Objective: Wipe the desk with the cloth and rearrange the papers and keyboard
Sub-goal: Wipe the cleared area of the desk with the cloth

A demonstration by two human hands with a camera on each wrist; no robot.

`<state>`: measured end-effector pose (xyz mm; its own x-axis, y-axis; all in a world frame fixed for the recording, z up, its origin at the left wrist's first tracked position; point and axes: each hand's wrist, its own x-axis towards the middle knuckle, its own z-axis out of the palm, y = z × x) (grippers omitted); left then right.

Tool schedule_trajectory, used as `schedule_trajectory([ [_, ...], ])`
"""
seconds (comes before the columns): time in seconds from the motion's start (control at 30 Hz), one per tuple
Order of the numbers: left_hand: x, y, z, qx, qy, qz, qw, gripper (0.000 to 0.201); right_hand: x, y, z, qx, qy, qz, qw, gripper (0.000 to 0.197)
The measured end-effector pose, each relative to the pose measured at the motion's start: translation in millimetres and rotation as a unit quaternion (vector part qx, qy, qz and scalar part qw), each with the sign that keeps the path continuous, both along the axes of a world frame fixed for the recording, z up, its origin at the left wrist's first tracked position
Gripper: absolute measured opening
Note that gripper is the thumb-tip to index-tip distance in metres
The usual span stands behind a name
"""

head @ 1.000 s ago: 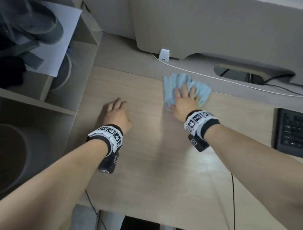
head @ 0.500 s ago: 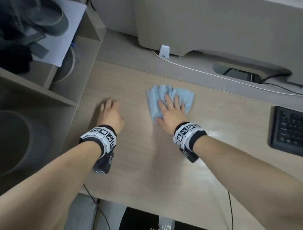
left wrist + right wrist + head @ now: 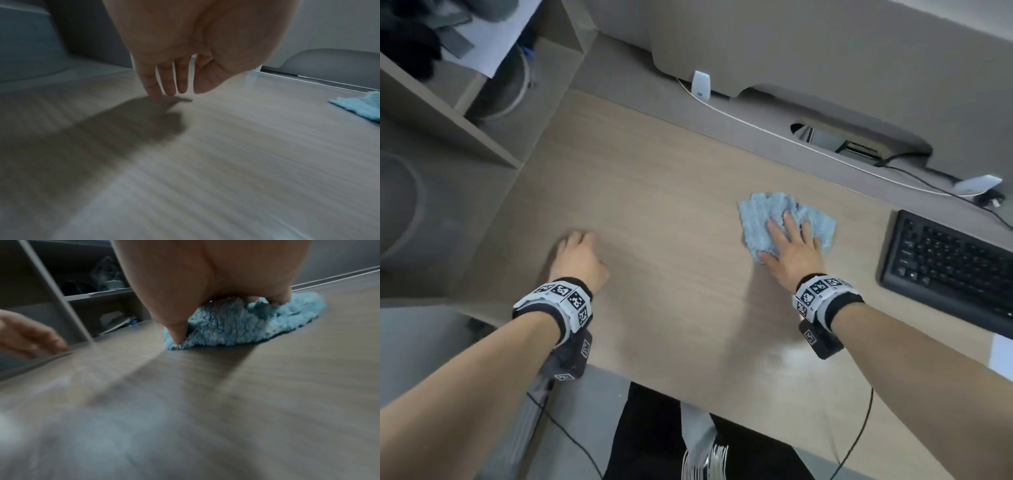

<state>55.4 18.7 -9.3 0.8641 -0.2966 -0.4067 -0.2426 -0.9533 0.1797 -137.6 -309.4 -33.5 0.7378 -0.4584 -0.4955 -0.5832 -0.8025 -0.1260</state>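
Observation:
A crumpled light blue cloth (image 3: 755,219) lies on the wooden desk (image 3: 661,192), right of centre. My right hand (image 3: 787,236) lies flat on it with spread fingers and presses it down; in the right wrist view the thumb (image 3: 177,335) pins the cloth (image 3: 246,324) edge. My left hand (image 3: 577,241) is at the desk's left side and holds nothing; its relaxed fingers (image 3: 154,87) point down and touch the wood. A black keyboard (image 3: 948,263) sits just right of the cloth. A white paper (image 3: 494,37) lies on the shelf at top left.
An open shelf unit (image 3: 482,137) borders the desk on the left. A white cable (image 3: 774,128) and a white clip (image 3: 701,85) run along the back ledge below a grey partition. Black cables (image 3: 856,442) hang off the front edge.
My right hand has slid the cloth to the right, from below the white clip to beside the keyboard. My left hand has lifted from flat to resting on its fingertips.

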Motion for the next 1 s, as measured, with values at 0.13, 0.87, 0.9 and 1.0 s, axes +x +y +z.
schedule_trajectory([
  [0.13, -19.6, 0.3, -7.5, 0.027, 0.031, -0.019, 0.999, 0.063, -4.1, -3.6, 0.2, 0.000, 0.024, -0.054, 0.998, 0.071],
  [0.87, 18.8, 123.0, 14.0, -0.074, 0.069, 0.090, 0.991, 0.041, 112.3, 279.8, 2.7, 0.067, -0.041, 0.318, 0.945, 0.065],
  [0.9, 21.5, 122.6, 14.0, -0.083, 0.066, 0.090, 0.990, 0.037, 112.2, 275.2, 8.9, 0.073, -0.046, 0.314, 0.946, 0.062],
  [1.0, 23.2, 107.2, 16.7, -0.100, 0.082, 0.055, 0.990, 0.032, 103.4, 261.0, 27.8, 0.086, -0.054, 0.256, 0.961, 0.056],
])
